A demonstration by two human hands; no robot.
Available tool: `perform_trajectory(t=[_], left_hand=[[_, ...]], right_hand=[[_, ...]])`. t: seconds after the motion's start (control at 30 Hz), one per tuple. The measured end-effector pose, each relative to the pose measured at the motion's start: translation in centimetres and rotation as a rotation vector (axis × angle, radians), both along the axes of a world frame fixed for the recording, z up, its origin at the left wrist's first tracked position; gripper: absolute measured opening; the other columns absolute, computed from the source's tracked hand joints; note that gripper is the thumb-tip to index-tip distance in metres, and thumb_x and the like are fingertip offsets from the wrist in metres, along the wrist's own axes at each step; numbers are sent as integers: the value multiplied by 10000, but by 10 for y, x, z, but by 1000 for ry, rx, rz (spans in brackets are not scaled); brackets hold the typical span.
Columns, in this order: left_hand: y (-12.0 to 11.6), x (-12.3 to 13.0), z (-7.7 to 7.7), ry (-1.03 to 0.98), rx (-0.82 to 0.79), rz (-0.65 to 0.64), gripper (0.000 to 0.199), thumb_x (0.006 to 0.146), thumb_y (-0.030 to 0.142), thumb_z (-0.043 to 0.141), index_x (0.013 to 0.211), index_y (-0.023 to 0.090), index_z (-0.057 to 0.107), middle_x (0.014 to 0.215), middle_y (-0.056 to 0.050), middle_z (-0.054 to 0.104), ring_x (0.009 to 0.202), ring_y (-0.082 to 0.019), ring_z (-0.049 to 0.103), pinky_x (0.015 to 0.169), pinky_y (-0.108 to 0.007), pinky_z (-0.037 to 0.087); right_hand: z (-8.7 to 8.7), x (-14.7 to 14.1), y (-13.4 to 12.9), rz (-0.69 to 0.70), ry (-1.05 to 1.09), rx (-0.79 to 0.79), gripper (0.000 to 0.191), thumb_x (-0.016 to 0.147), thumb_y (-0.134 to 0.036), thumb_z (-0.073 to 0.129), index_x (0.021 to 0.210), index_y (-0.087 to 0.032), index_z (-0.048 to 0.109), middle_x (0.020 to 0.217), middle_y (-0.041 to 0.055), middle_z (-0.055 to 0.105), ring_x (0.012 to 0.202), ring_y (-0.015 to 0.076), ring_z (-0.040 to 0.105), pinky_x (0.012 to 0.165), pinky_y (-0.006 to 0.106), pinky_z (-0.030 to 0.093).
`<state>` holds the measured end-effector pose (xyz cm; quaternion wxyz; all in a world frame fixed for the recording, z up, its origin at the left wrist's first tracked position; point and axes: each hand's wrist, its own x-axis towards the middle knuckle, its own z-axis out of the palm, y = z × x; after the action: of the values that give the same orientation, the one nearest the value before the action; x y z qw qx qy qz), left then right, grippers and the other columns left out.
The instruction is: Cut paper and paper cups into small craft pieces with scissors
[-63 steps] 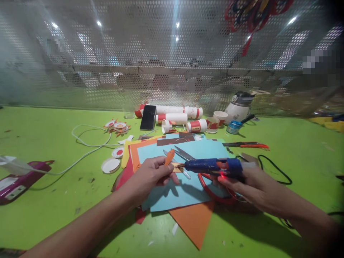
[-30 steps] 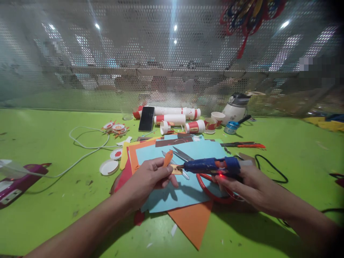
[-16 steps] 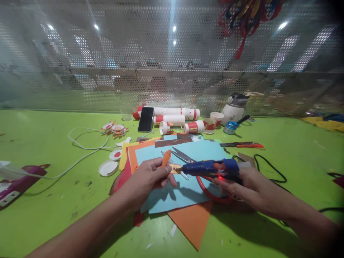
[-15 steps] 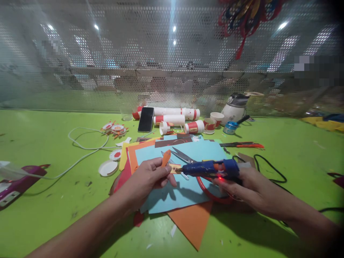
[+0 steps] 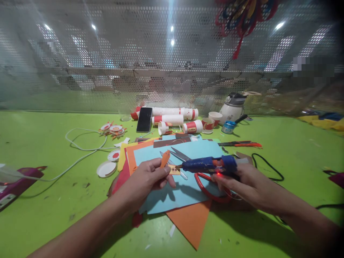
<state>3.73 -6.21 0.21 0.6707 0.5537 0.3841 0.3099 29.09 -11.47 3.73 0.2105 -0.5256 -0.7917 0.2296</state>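
Between the thumb and fingers of my left hand (image 5: 154, 175) is a small yellowish printed paper piece (image 5: 174, 170). An orange paper cutout (image 5: 165, 157) with a rounded top rises from the same grip; whether the two are joined I cannot tell. My right hand (image 5: 243, 181) is wrapped round a blue hot glue gun (image 5: 205, 165) with a red light lit on its underside. The gun's nozzle points left, at the right end of the paper piece. Under both hands lie light blue paper sheets (image 5: 158, 204) and scissors with red handles (image 5: 200, 186), partly hidden by the gun.
Behind the paper stack are a phone (image 5: 144, 119), paper cups (image 5: 192, 127), a blue-lidded jar (image 5: 228, 127) and a grey-topped bottle (image 5: 232, 109). A purple power strip (image 5: 21, 184) with a white cable is at left. An orange-handled cutter (image 5: 247, 144) lies at right.
The glue gun's nozzle has drawn slightly up and back along the paper piece, so more of its printed face shows. My left hand's grip is the same.
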Motion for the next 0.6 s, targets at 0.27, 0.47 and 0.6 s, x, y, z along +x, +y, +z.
perform_trajectory(t=[0.27,0.47,0.6], left_hand=[[0,1,0,3,5,9,200,844,333,568,751,158,545,692,-41,661,544,-87,378,532,-217,293],[1,0,2,-18,0,28,200,829,320,581,714,157,575,679,-39,638,541,-94,370,512,-227,282],[3,-1,0,-19,-10,49,180,831,307,584,733,156,584,697,-39,643,554,-90,373,524,-211,286]], right_hand=[[2,-1,-3,47,-28,69,205,894,-277,452,778,-202,603,738,11,666,660,181,580,632,271,455],[6,-3,-6,75,-46,29,202,896,-304,457,797,-215,610,735,9,658,615,171,576,570,255,453],[5,-1,-7,70,-61,41,171,876,-284,488,802,-212,624,779,19,681,667,185,608,585,259,470]])
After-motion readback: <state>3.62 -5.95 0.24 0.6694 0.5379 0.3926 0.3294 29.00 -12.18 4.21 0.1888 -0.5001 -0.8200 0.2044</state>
